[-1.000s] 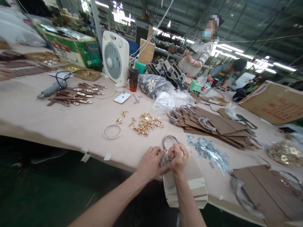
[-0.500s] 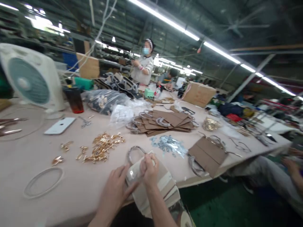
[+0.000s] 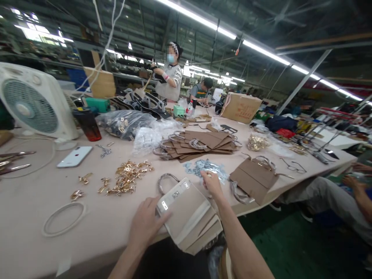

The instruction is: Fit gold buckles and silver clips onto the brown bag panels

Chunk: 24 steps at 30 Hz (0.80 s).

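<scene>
A beige handbag (image 3: pixel 186 209) lies tilted at the table's near edge, its wrapped loop handle pointing away from me. Small shiny metal fittings (image 3: pixel 176 194) sit along its upper strip. My left hand (image 3: pixel 147 223) grips the bag's left edge, thumb over the top. Just right of the bag, my right hand (image 3: pixel 211 183) is at the near side of a pile of small bluish plates (image 3: pixel 210 167). Its fingers are curled together; whatever is between them is too small to make out. Gold-coloured metal fittings (image 3: pixel 128 178) lie heaped to the left of the bag.
Stacked brown bag panels (image 3: pixel 203 141) with handles lie behind the plates, and another brown bag (image 3: pixel 254 178) is at right. A phone (image 3: pixel 74 156), fan (image 3: pixel 35 102), dark tumbler (image 3: pixel 88 124) and white ring (image 3: pixel 64 219) are at left. Co-workers stand and sit beyond.
My right hand has left the bag's top strip and moved right to the bluish plates. The left hand stays at the bag's left edge. The strip's metal fittings now show.
</scene>
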Each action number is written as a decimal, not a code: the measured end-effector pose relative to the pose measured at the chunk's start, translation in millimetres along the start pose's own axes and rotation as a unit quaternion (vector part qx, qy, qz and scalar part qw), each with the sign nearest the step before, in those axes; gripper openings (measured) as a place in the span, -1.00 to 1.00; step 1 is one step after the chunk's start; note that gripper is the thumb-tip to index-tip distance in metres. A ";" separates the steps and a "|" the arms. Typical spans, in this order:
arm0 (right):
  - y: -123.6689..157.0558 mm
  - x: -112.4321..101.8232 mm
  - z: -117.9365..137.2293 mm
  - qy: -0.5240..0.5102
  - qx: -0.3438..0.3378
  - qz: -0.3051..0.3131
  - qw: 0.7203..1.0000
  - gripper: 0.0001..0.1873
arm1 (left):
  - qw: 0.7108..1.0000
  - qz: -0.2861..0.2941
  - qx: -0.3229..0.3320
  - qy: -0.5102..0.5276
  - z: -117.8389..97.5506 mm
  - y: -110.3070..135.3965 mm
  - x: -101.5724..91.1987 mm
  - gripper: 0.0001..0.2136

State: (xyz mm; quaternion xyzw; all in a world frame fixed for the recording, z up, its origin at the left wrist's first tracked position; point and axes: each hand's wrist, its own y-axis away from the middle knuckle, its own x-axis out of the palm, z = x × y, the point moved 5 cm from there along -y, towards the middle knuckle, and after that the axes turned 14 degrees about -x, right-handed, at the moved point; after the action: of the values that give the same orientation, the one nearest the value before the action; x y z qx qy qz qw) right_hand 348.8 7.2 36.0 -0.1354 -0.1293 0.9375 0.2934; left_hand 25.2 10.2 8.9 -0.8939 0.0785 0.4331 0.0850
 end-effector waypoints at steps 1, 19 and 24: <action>-2.1 6.0 0.6 0.007 -0.004 0.009 1.000 -0.48 | 1.000 0.001 -0.003 0.000 0.0 0.8 -0.5 -0.49; 189.7 -77.3 -37.0 0.308 -0.198 -0.010 0.930 -0.14 | 0.993 0.009 -0.029 0.116 3.9 11.0 -3.3 -0.40; 197.8 -68.1 -37.9 0.289 -0.147 0.058 0.944 -0.14 | 0.984 0.016 -0.017 0.174 1.4 15.2 -11.6 -0.50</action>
State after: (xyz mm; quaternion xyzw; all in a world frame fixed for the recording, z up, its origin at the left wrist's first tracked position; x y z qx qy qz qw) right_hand 313.2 -183.6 -50.8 -0.4490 -0.1672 0.8442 0.2402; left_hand 13.8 -3.5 16.0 -0.9555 0.0991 0.2735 0.0484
